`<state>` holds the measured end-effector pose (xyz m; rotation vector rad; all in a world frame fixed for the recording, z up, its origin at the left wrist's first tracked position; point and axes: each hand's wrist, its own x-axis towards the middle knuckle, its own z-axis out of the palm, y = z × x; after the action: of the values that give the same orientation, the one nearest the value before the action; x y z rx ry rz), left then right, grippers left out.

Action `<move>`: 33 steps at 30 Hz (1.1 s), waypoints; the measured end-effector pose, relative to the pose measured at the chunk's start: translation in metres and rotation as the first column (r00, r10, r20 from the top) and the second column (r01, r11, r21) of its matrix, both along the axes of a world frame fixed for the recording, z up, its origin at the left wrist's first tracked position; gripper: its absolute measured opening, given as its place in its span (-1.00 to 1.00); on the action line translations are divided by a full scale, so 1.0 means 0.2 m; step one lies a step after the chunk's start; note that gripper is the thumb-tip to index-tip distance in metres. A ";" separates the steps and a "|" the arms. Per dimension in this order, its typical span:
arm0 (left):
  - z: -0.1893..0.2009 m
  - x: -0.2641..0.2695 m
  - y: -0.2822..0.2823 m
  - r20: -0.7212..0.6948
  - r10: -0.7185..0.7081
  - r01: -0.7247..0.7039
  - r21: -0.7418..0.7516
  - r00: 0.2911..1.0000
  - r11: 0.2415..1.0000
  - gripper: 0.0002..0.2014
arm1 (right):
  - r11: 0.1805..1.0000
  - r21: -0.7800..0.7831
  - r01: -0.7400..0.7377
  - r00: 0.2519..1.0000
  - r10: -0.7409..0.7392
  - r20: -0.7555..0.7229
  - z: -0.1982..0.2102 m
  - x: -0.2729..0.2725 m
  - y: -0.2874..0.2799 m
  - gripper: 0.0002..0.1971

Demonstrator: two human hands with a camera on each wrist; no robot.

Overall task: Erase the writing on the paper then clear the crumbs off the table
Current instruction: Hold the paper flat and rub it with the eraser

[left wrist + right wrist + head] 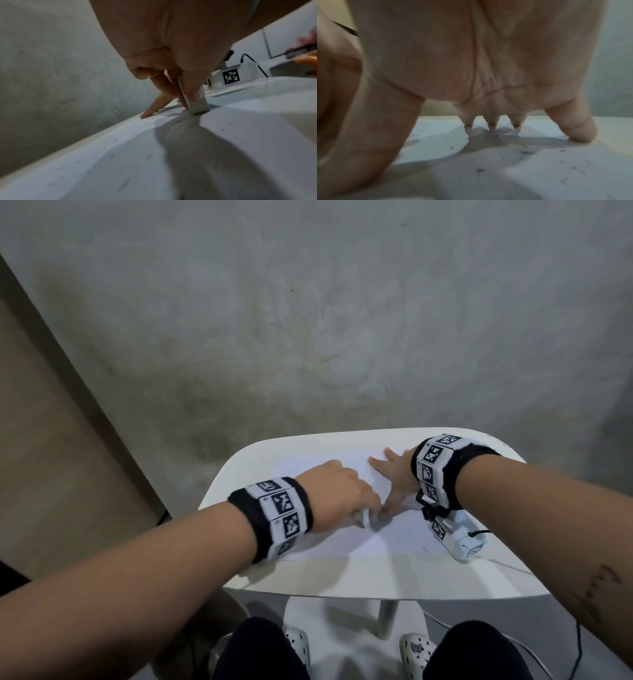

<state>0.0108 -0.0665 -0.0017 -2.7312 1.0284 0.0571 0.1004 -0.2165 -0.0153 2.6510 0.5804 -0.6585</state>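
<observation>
**Hands at work over the sheet: eraser down on its edge, paper pinned flat**

Left hand (337, 494) is curled over a small pale eraser (195, 100), thumb against one broad face and fingers behind the other, clamped on it. Its knuckles hide nearly all of the block from the head view, where only a pale sliver pokes out at about 5 o'clock of the hand; the left wrist view shows it properly. It is a flat, smooth rectangular slab standing on its short end, long axis nearly upright and leaning a little, lower end touching the paper (387, 539).

Right hand (394, 474) lies with fingers straight and spread, tips pressing on the sheet, holding nothing. In its wrist view the palm fills most of the picture and is blurred; three fingertips and the little finger touch down beyond it, while the thumb is cut off at the left edge.

That sheet is white, thin and matte, lying flat across the middle of the bench (342, 583), a smooth white top with rounded corners. Both hands are near its centre, the right at about 1 o'clock of the left. Whether any writing remains I cannot make out. Dark crumbs (526, 152), short thin slivers, are scattered over the paper in both wrist views.

A white plastic device (459, 539) with square black-and-white markers and a black cable sits under the right wrist, at about 4 o'clock of the sheet.
</observation>
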 end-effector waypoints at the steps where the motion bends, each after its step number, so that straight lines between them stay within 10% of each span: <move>1: -0.01 -0.02 0.06 -0.011 0.001 -0.001 -0.005 1.000 1.000 -0.84 | 1.000 0.012 0.008 1.000 -0.008 -0.015 0.00 0.01 0.00 0.22; 9: 0.05 -0.12 0.39 -0.141 0.091 -0.063 0.192 0.986 0.979 -0.84 | 0.999 0.033 -0.006 1.000 0.007 -0.015 0.00 -0.01 -0.01 0.18; 17: 0.01 0.19 0.12 0.012 0.132 -0.132 0.015 0.991 0.991 -0.82 | 1.000 0.007 0.009 0.999 -0.009 -0.043 0.02 -0.01 0.00 0.19; 26: 0.01 0.13 0.46 -0.185 0.205 -0.184 0.121 0.961 0.975 -0.85 | 0.998 0.057 -0.006 1.000 0.007 -0.015 0.00 -0.02 -0.01 0.18; 33: 0.02 0.42 0.11 0.024 0.181 -0.180 -0.053 0.983 0.982 -0.75 | 0.998 0.062 -0.016 1.000 0.015 0.018 -0.01 -0.01 -0.02 0.19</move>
<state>0.0958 -0.0446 0.0027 -2.8550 0.7821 0.0211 0.0984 -0.2196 -0.0182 2.7036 0.6258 -0.6216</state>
